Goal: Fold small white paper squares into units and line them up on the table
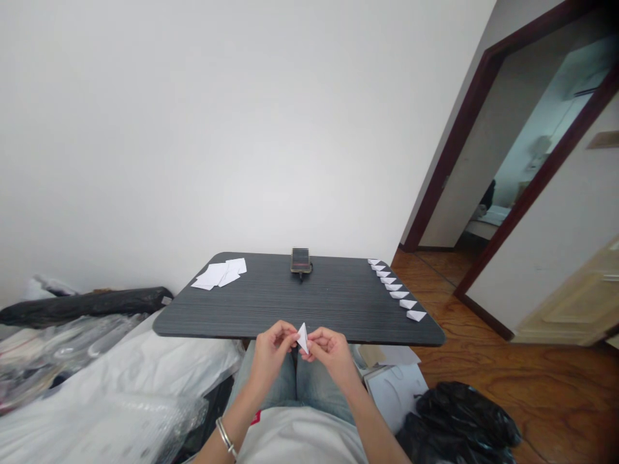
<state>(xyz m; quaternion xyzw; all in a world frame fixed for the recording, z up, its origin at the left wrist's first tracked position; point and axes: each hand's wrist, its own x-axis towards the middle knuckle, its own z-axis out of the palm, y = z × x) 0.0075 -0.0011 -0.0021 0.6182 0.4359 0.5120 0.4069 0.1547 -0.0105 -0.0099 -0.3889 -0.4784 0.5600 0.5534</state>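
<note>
Two bare hands are logged at the near edge of a dark wood-grain table (348, 309), above the person's jeans (294, 380). One small folded white paper triangle (302, 338) is held in the air between them, clear of the tabletop. It is gripped from either side by the left hand (273, 351) and the right hand (331, 354), with the fingers of each hand drawn together and clamped on the paper; the exact contact points are partly hidden. The apex is directed far and slightly left, and the long axis is set nearly near-far, with a slight tilt.

A slackened pinch is judged the main risk: the thin paper could slip and be lost into the lap. Excess finger pressure could crease it, and uneven pressure could spring its folds. Eight folded paper pieces (394, 287) are lined along the table's right edge, loose white paper sheets (217, 275) lie far left, and a phone (300, 260) stands at the far edge.
</note>
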